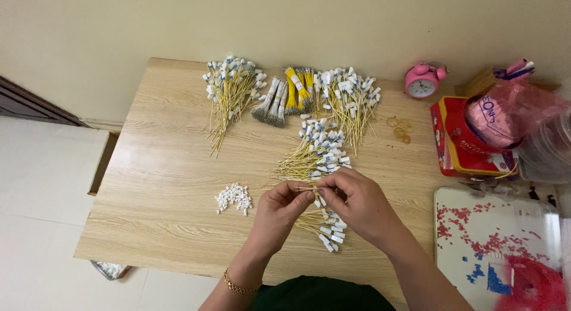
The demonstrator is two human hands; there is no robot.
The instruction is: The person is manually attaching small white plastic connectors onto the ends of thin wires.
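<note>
Thin yellow wires (309, 191) with small white connectors are pinched between both hands just above the front middle of the wooden table (166, 168). The left hand (279, 211) closes thumb and fingers on one end of the strand, and the right hand (357, 204) pinches it from the other side, fingertips nearly touching. Beneath the hands lies a small fan of fitted wires (327, 230), and just behind them a larger pile (315, 150) with white and blue ends. Two more finished bunches (229, 88) rest along the back edge, with banded bundles of bare yellow and grey wires (285, 97) between them, seemingly not yet fitted. A little heap of loose white connectors (234, 198) sits left of the hands, so a fair share looks done with stock remaining.

Open tabletop spreads to the left and front left. The right side is crowded: a pink alarm clock (422, 80), a red box (464, 147) under a pink plastic bag, and a white tray (493, 227) with red and blue bits. The front edge lies close to the wrists
</note>
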